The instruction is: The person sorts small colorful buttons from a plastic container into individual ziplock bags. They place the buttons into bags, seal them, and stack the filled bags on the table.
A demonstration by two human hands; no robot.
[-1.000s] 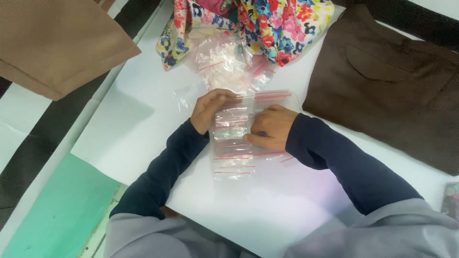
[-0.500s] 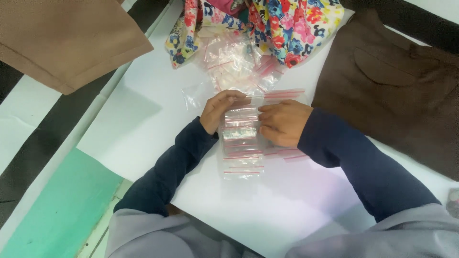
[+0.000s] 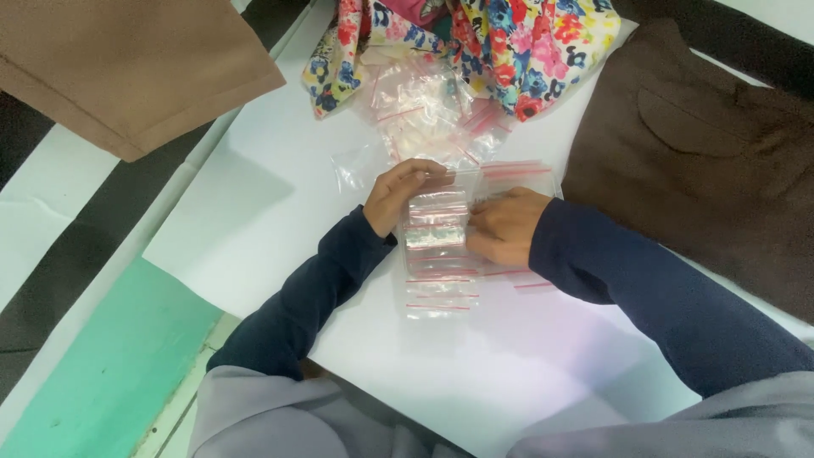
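Observation:
A row of small clear zip bags with red seal strips (image 3: 438, 263) lies overlapped on the white table (image 3: 280, 212). My left hand (image 3: 398, 193) curls over the upper left edge of the row, fingers bent onto a bag. On the right side of the same bags rests my right hand (image 3: 505, 226), its fingertips pressing one down. Both arms wear dark blue sleeves. A loose heap of more clear zip bags (image 3: 428, 110) sits just beyond my hands.
A flowered cloth (image 3: 526, 42) lies at the table's far edge, partly over the heap. A dark brown garment (image 3: 712, 161) covers the right side. A tan cloth (image 3: 119, 59) lies at upper left, off the table. Below left is green floor (image 3: 102, 373).
The view has shifted slightly, so hands and bags sit a little more to the right in the picture. My hands stay on the row of bags with small finger movements.

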